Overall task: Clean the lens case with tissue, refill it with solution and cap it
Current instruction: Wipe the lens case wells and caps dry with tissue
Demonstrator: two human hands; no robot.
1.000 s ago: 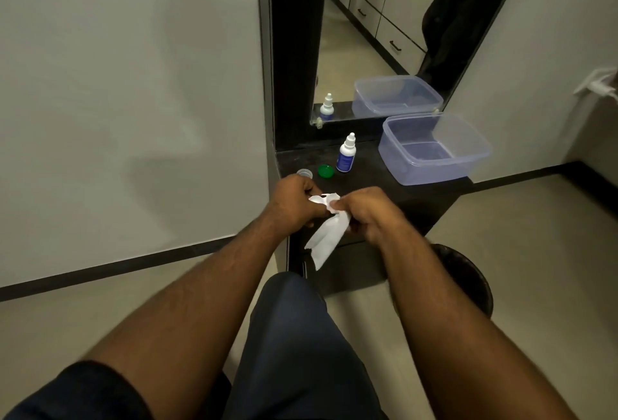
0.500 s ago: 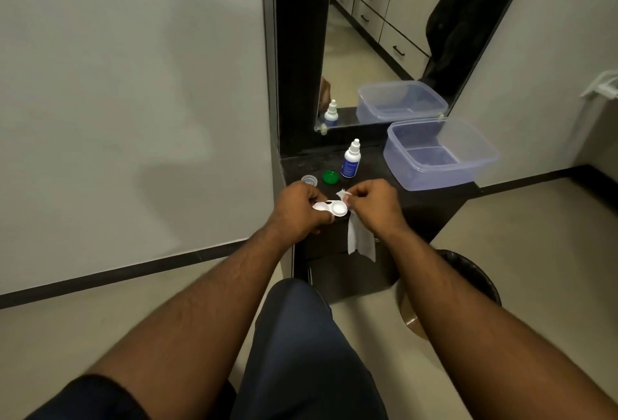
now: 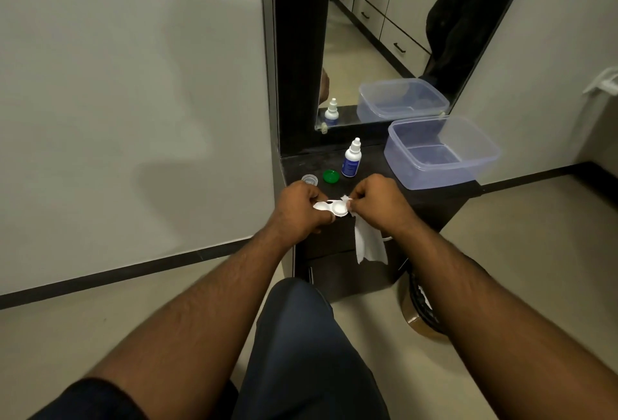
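My left hand (image 3: 299,210) holds a white double-well lens case (image 3: 332,208) by its left end, both wells uncapped and facing up. My right hand (image 3: 379,201) pinches a white tissue (image 3: 367,245) right beside the case's right well; most of the tissue hangs down below the hand. On the dark shelf behind stand a small white solution bottle (image 3: 351,159) with a blue label, a green cap (image 3: 331,176) and a clear grey cap (image 3: 309,180), both lying loose.
A clear plastic container (image 3: 441,152) sits on the dark shelf (image 3: 431,198) to the right. A mirror (image 3: 384,34) rises behind it. A dark waste bin (image 3: 423,309) stands on the floor below right. My knee (image 3: 301,319) is under the hands.
The hands have parted: the tissue, earlier pressed over the case, now hangs from my right hand, and the case's open wells show in my left hand. The view shifted slightly.
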